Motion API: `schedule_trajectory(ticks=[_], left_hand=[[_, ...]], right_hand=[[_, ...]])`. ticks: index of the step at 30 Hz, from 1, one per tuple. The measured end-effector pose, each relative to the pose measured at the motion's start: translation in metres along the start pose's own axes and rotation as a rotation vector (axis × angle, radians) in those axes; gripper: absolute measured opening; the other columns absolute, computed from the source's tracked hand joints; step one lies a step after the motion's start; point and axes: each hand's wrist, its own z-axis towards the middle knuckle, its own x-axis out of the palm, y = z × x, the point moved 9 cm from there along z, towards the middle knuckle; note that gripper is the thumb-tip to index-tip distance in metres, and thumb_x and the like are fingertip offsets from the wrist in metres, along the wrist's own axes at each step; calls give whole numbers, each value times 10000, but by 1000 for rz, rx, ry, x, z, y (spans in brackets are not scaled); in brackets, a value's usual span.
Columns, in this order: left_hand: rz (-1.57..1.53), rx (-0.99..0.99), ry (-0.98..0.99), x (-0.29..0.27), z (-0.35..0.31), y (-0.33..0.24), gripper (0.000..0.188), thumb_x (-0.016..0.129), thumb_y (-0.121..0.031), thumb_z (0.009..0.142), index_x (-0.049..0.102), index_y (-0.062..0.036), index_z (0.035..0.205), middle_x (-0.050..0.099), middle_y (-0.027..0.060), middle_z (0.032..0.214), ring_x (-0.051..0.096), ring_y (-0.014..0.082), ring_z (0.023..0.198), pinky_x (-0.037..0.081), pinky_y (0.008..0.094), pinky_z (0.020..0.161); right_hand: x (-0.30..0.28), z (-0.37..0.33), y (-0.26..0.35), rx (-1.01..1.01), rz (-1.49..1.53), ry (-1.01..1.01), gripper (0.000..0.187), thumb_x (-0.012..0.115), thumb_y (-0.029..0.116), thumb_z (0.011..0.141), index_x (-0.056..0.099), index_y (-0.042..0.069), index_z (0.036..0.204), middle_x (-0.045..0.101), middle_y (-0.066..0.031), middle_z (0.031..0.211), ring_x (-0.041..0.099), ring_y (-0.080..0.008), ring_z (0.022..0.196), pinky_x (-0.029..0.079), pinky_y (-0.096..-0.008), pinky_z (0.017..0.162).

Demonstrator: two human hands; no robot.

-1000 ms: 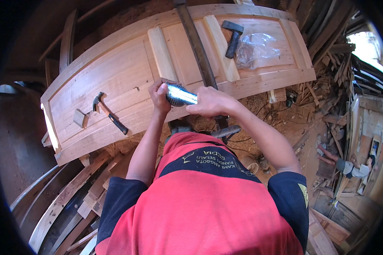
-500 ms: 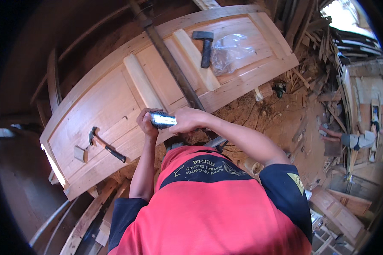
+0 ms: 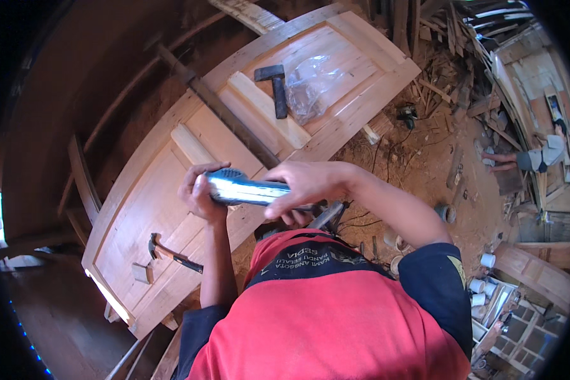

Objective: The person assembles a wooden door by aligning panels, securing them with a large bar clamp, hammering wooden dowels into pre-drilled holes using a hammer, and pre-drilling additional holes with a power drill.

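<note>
Your left hand (image 3: 199,193) is curling its fingers and thumb around the vented end of a silver cylindrical tool (image 3: 242,189), while your right hand (image 3: 310,183) is gripping the opposite end, some fingers hiding underneath. You are holding the tool level in front of your chest, over the near edge of a panelled wooden door (image 3: 130,231). A long metal bar (image 3: 228,115) is crossing the door beyond your right hand. A claw hammer (image 3: 174,253) is lying near your left forearm beside a small wooden block (image 3: 142,273); farther off, a black-handled hammer (image 3: 278,95) is resting beside a clear plastic bag (image 3: 310,88).
</note>
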Motion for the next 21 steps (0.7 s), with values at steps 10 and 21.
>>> schedule_trajectory(ticks=[10, 21], left_hand=[[265, -71, 454, 106, -16, 71, 481, 418, -379, 1022, 700, 4, 1094, 706, 130, 1024, 625, 228, 1013, 480, 379, 896], [475, -280, 727, 157, 14, 201, 349, 524, -267, 1027, 698, 36, 1024, 720, 150, 963, 672, 219, 907, 513, 346, 804]], right_hand=[[-120, -146, -99, 54, -561, -1001, 720, 801, 315, 738, 545, -20, 1322, 711, -172, 937, 698, -265, 763, 574, -385, 723], [-300, -145, -231, 510, -858, -1427, 878, 816, 321, 710, 413, 114, 1461, 685, -200, 1163, 675, -388, 1041, 544, -488, 889]])
